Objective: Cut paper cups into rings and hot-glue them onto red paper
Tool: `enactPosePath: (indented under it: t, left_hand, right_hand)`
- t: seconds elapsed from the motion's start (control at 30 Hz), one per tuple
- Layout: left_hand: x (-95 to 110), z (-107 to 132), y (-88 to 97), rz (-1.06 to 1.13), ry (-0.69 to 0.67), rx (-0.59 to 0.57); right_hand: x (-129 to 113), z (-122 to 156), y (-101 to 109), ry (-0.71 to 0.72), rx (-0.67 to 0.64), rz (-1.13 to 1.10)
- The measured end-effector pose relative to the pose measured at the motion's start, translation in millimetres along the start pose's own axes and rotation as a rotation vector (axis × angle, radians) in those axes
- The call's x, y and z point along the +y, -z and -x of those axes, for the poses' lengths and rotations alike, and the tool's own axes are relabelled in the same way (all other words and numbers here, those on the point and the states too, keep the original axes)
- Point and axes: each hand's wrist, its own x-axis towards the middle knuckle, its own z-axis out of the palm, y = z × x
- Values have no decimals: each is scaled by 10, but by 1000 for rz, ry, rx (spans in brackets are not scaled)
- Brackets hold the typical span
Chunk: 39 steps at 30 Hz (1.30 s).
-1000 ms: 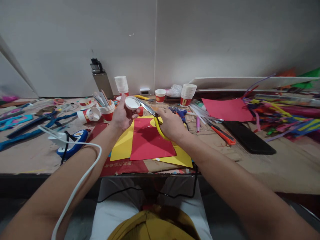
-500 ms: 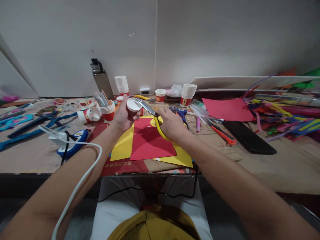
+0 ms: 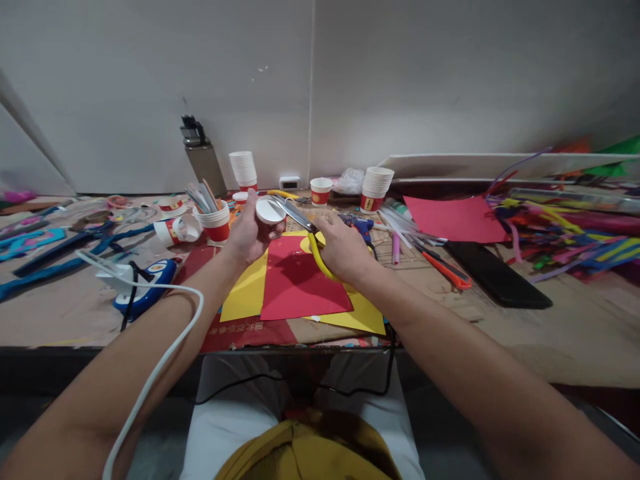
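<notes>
My left hand point(image 3: 243, 235) is closed round a paper cup point(image 3: 271, 211), whose round white face is turned toward me. My right hand point(image 3: 345, 248) grips a pair of scissors point(image 3: 301, 217) by the yellow handles. The blades reach left to the cup's right edge; whether they are cutting into it I cannot tell. Below both hands a red paper sheet point(image 3: 305, 293) lies over yellow paper point(image 3: 243, 293) on the table.
Cup stacks point(image 3: 377, 187) and a single cup point(image 3: 321, 192) stand toward the wall. On the left are a cup of pens point(image 3: 216, 223), tipped cups point(image 3: 173, 232) and a blue-and-white device point(image 3: 150, 287). A utility knife point(image 3: 445, 267) and black phone-like slab point(image 3: 500, 273) lie right. A white cable point(image 3: 165, 360) crosses my left forearm.
The cup in my left hand has shifted slightly to the right. The scissors have moved very little, and the things on the table stay where they were.
</notes>
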Motion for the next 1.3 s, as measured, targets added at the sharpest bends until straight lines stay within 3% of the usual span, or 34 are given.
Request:
enactPosePath:
  t: [0.17,0.73,1.3]
  left_hand:
    - [7,8,0,-14,1,-28]
    - [-14,8,-21,-42,4,34]
    - [20,12,-1,-66,22,-2]
  right_hand:
    - [16,-8,-10,28,13,-17]
    - [10,4,-11,-13,6,16]
    - [14,0,-13,16,19,-1]
